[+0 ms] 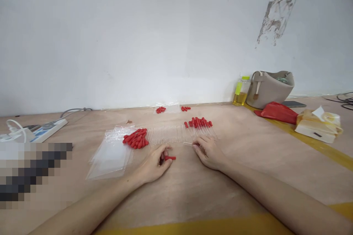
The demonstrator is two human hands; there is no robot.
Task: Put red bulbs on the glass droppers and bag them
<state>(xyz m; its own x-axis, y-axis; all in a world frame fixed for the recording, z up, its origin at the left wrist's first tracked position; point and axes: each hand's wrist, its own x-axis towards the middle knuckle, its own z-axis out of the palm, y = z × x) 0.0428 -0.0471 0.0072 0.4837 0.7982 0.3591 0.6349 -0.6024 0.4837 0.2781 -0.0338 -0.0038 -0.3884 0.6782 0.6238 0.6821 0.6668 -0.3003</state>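
Note:
My left hand (156,165) is closed on a red rubber dropper bulb (171,158), whose narrow end points right. My right hand (208,152) pinches a thin clear dropper tube (188,143) that sticks out to the left, apart from the bulb. Behind the hands lies a row of clear dropper tubes (165,134), side by side. Just past my right hand are several droppers with red bulbs (200,122) fitted on their tubes. A heap of loose red bulbs (136,138) lies beyond my left hand, on the edge of clear plastic bags (110,158).
By the wall are more red bulbs (160,109) on clear plastic. At right stand a bottle of yellow liquid (241,91) and a grey bag (268,90), with a red pouch (278,112) and a tissue pack (317,128) nearer. A power strip (51,130) lies left.

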